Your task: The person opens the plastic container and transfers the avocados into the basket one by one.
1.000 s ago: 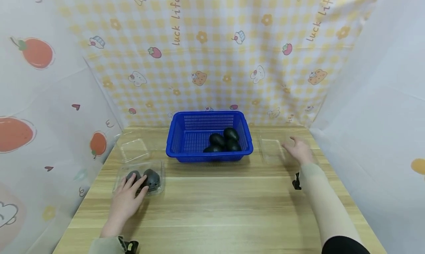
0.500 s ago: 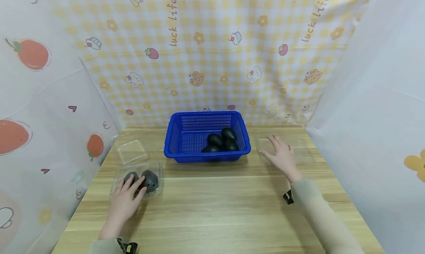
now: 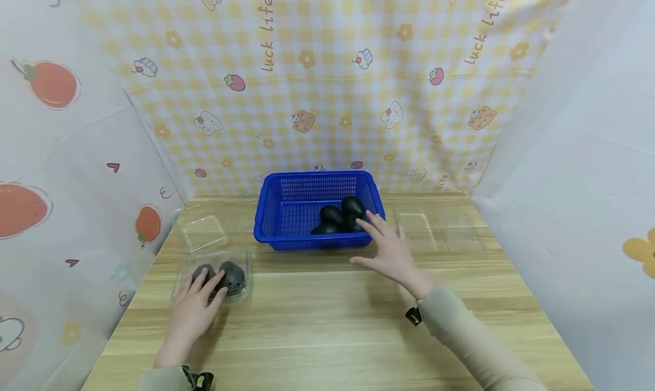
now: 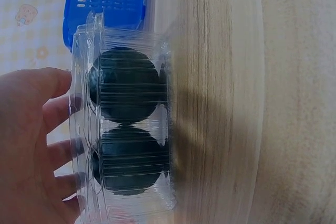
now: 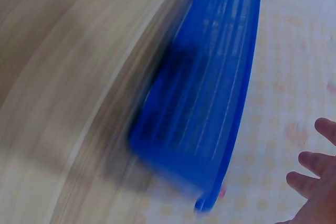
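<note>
My left hand (image 3: 191, 308) lies with fingers spread on the lid of a clear plastic clamshell box (image 3: 248, 273) at the left of the table. Inside the box are two dark green avocados (image 4: 126, 85), seen side by side through its ribbed wall in the left wrist view. A blue plastic basket (image 3: 291, 244) stands at the middle back, with several avocados (image 3: 331, 215) in its right half. My right hand (image 3: 391, 259), fingers apart and holding nothing, is at the basket's front right corner, its fingertips overlapping the rim in the head view.
Behind the left box lies another clear plastic container (image 3: 204, 233). To the right of the basket is an open clear clamshell (image 3: 419, 232), its halves laid flat on the wooden table (image 3: 317, 317). A yellow checked cloth (image 3: 327, 95) hangs behind, with white sheets at both sides.
My right hand has moved left from the open clamshell on the right to the basket's front right corner. My left hand stays on the box lid.
</note>
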`<action>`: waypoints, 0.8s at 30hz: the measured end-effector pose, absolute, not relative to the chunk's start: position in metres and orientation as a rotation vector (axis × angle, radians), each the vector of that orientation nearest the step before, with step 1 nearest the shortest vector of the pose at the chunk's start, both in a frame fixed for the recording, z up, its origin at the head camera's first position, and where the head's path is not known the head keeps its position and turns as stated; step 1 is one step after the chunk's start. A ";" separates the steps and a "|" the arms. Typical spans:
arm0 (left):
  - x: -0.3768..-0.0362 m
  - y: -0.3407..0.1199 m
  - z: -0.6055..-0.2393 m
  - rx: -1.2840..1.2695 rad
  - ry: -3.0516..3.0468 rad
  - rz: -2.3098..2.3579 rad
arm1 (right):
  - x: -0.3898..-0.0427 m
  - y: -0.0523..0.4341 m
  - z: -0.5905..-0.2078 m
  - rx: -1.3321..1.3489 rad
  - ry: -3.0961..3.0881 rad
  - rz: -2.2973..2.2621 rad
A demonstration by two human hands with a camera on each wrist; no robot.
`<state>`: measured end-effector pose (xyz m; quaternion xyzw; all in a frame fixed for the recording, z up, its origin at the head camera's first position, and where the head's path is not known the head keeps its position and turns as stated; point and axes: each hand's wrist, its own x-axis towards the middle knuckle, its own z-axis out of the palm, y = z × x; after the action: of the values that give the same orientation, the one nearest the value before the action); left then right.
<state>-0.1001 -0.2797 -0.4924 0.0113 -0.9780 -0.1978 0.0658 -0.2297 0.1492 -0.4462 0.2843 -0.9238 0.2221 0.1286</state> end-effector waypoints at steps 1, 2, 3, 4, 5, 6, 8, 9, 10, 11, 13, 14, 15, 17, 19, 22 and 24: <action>-0.100 -0.280 -0.492 0.033 -2.949 -0.597 | -0.228 0.143 -0.446 0.870 -2.676 0.647; -0.100 -0.279 -0.492 0.032 -2.950 -0.594 | -0.226 0.136 -0.446 0.917 -2.656 0.648; -0.101 -0.279 -0.492 0.029 -2.949 -0.593 | -0.224 0.130 -0.447 0.963 -2.641 0.641; -0.101 -0.278 -0.492 0.027 -2.948 -0.591 | -0.222 0.124 -0.447 1.009 -2.629 0.641; -0.101 -0.278 -0.492 0.022 -2.946 -0.588 | -0.219 0.118 -0.447 1.055 -2.617 0.644; -0.101 -0.277 -0.493 0.019 -2.944 -0.584 | -0.217 0.112 -0.447 1.096 -2.609 0.634; -0.101 -0.276 -0.493 0.014 -2.937 -0.575 | -0.214 0.100 -0.447 1.177 -2.593 0.630; -0.101 -0.275 -0.493 0.014 -2.934 -0.573 | -0.212 0.095 -0.447 1.214 -2.592 0.631; -0.101 -0.274 -0.493 0.014 -2.930 -0.568 | -0.210 0.089 -0.447 1.248 -2.589 0.633; -0.101 -0.273 -0.493 0.012 -2.928 -0.564 | -0.209 0.084 -0.447 1.277 -2.586 0.629; -0.100 -0.271 -0.493 0.010 -2.925 -0.558 | -0.206 0.073 -0.447 1.329 -2.586 0.617; -0.100 -0.270 -0.493 0.008 -2.924 -0.556 | -0.205 0.069 -0.447 1.353 -2.588 0.614; -0.100 -0.269 -0.493 0.005 -2.921 -0.554 | -0.203 0.064 -0.447 1.375 -2.590 0.611; -0.099 -0.268 -0.494 -0.005 -2.913 -0.549 | -0.201 0.054 -0.448 1.418 -2.597 0.607; -0.098 -0.266 -0.494 -0.016 -2.901 -0.540 | -0.199 0.044 -0.449 1.465 -2.601 0.619; -0.097 -0.262 -0.494 -0.029 -2.886 -0.528 | -0.197 0.029 -0.452 1.527 -2.600 0.625; -0.096 -0.260 -0.493 -0.036 -2.880 -0.523 | -0.197 0.019 -0.455 1.563 -2.597 0.625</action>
<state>-0.0965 -0.2597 -0.4934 -0.0122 -0.9782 -0.1776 0.1069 -0.1966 0.0186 -0.4546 0.5049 -0.8389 0.2020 0.0233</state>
